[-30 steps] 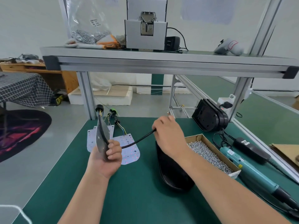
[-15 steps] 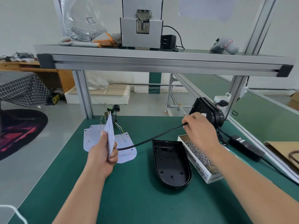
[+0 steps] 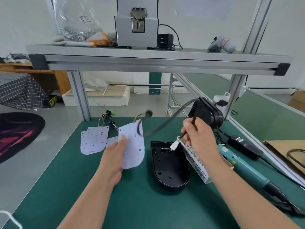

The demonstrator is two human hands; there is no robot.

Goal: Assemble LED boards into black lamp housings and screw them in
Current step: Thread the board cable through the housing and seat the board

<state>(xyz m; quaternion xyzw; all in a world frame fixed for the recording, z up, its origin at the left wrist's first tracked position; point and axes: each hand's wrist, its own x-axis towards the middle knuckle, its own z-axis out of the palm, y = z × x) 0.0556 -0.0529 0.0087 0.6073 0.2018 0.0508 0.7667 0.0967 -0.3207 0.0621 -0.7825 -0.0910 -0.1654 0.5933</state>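
Nearest, the green bench mat (image 3: 132, 204) carries the work, both forearms reaching out over it. The left hand (image 3: 115, 156) grips an LED board (image 3: 134, 146) by its near edge, thumb pressed on the face and the other fingers curled out of sight behind. It holds the board lifted off the mat and tilted, probably so the wiring can hang free.

Between the two hands, just below the right one, an open black lamp housing (image 3: 170, 167) lies hollow side up with its rounded end toward the person, ready to take the board. The right hand (image 3: 198, 139) is curled round the black cable (image 3: 165, 124), pinching it just above its white connector (image 3: 174, 146). That plug hangs over the housing's far end. I judge the cable is being led to an opening there before the board is seated.

Touching the housing on the right-hand side and partly under the right wrist sits the screw box (image 3: 197, 162). Just right of it lies a teal electric screwdriver (image 3: 239, 164), both within easy reach for the fastening step, which is not yet begun.

Beyond the left hand, spare LED boards (image 3: 94, 139) lie flat with wires trailing away. Beyond the right hand, more black housings (image 3: 206, 113) stand on edge against the frame post.
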